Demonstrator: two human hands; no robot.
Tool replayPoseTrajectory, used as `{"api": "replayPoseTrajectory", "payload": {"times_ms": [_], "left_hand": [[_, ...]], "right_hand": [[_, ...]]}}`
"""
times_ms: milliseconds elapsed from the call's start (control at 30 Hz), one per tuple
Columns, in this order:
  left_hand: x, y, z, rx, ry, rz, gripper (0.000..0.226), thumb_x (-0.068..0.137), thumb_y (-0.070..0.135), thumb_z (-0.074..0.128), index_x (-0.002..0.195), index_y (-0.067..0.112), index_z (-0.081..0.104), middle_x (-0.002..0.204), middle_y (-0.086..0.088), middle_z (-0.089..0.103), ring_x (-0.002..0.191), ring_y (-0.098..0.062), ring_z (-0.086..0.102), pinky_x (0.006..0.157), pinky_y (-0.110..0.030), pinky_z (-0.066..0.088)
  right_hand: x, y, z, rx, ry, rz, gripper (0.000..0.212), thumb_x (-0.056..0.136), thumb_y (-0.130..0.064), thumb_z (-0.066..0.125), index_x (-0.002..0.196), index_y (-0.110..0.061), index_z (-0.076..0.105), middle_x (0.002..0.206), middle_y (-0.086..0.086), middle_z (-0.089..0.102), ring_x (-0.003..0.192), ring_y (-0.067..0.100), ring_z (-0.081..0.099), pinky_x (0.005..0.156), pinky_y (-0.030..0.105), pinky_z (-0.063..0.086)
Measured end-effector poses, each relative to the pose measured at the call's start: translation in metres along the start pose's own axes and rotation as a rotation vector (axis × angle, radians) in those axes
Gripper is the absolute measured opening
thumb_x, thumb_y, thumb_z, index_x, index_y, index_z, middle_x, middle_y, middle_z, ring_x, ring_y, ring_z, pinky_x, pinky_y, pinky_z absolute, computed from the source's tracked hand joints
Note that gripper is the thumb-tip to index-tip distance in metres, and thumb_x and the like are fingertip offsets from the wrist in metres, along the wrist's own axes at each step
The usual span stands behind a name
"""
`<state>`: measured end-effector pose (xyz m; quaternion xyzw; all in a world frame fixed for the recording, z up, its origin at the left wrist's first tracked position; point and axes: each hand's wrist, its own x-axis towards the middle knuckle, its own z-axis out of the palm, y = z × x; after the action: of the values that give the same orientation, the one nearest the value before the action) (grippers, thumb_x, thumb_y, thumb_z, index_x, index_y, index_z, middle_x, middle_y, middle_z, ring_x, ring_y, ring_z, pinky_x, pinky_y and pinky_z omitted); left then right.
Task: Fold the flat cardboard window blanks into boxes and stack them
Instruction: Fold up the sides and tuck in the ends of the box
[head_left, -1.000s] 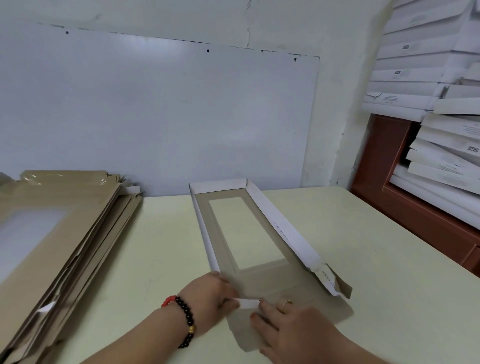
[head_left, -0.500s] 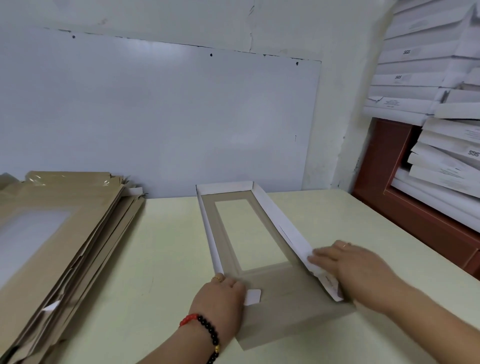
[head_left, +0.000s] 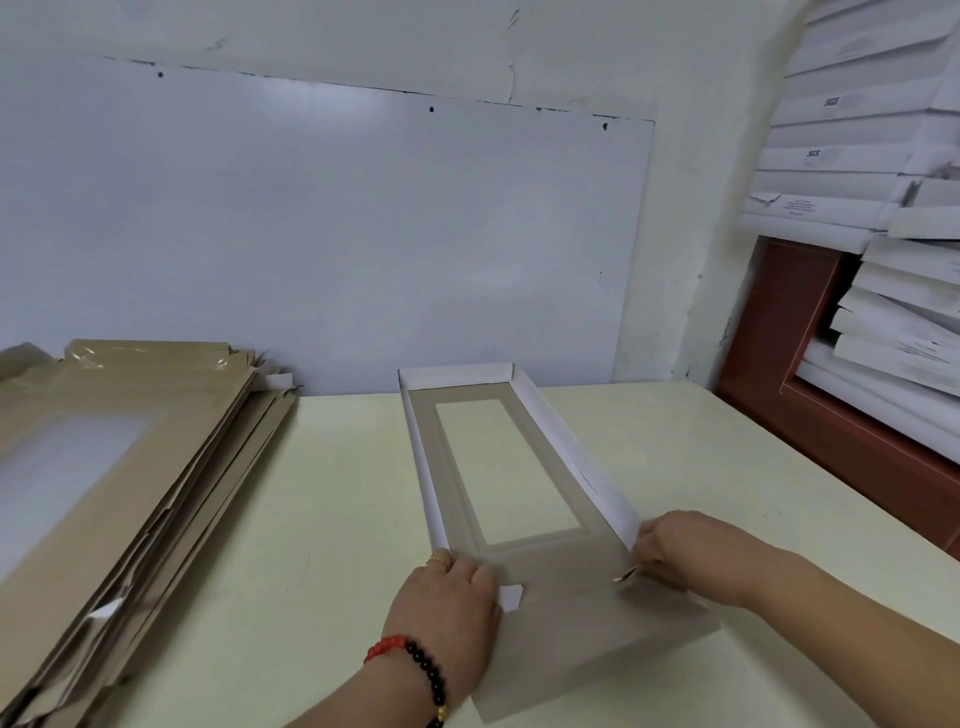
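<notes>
A half-folded window box (head_left: 597, 639) lies lengthwise on the table, brown inside with a clear window. Its far, left and right white walls stand up, while the near end flap lies flat. My left hand (head_left: 447, 597) curls over the near end of the left wall, with a small white tab showing beside its fingers. My right hand (head_left: 685, 551) pinches the tab at the near end of the right wall. A pile of flat brown window blanks (head_left: 130, 493) lies at the left. Finished white boxes (head_left: 857, 171) are stacked at the upper right.
The pale yellow table (head_left: 337, 493) meets a wall with a white panel (head_left: 311, 234) behind it. A red-brown cabinet (head_left: 779, 374) stands at the table's right edge, under the stacked boxes.
My right hand has slid back along the right wall to its near corner and taken hold of the tab there. The right wall now stands upright. My left hand stays at the left corner.
</notes>
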<state>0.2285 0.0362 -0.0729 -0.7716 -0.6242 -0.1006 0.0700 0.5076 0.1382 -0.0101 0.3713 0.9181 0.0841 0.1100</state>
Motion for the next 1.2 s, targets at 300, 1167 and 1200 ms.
{"api": "replayPoseTrajectory", "payload": {"times_ms": [300,1167,1200], "left_hand": [[-0.003,-0.043,-0.017,-0.016,0.021,0.100,0.011,0.073,0.022,0.070,0.078,0.022,0.060,0.081,0.005,0.063,0.075,-0.018,0.058,0.067,-0.019,0.044],[-0.035,-0.080,-0.020,-0.315,0.079,0.078,0.046,0.096,0.037,0.042,0.140,0.023,0.045,0.115,0.005,0.046,0.092,-0.010,0.040,0.083,-0.015,0.036],[-0.037,-0.082,-0.018,-0.347,0.098,0.061,0.049,0.095,0.045,0.031,0.135,0.023,0.049,0.116,0.005,0.047,0.092,-0.011,0.041,0.082,-0.017,0.036]], "right_hand": [[0.012,-0.035,0.009,0.285,0.160,0.047,0.016,0.099,-0.031,0.045,0.102,-0.022,0.058,0.105,-0.009,0.061,0.089,0.009,0.053,0.072,0.021,0.036],[0.000,-0.075,0.031,0.179,0.482,-0.002,0.084,0.042,0.009,0.081,0.121,-0.017,0.067,0.100,-0.008,0.043,0.054,0.008,0.050,0.048,0.013,0.041],[-0.001,-0.076,0.031,0.236,0.493,0.018,0.079,0.050,0.009,0.078,0.123,-0.018,0.065,0.100,-0.009,0.048,0.057,0.009,0.053,0.051,0.014,0.042]]}}
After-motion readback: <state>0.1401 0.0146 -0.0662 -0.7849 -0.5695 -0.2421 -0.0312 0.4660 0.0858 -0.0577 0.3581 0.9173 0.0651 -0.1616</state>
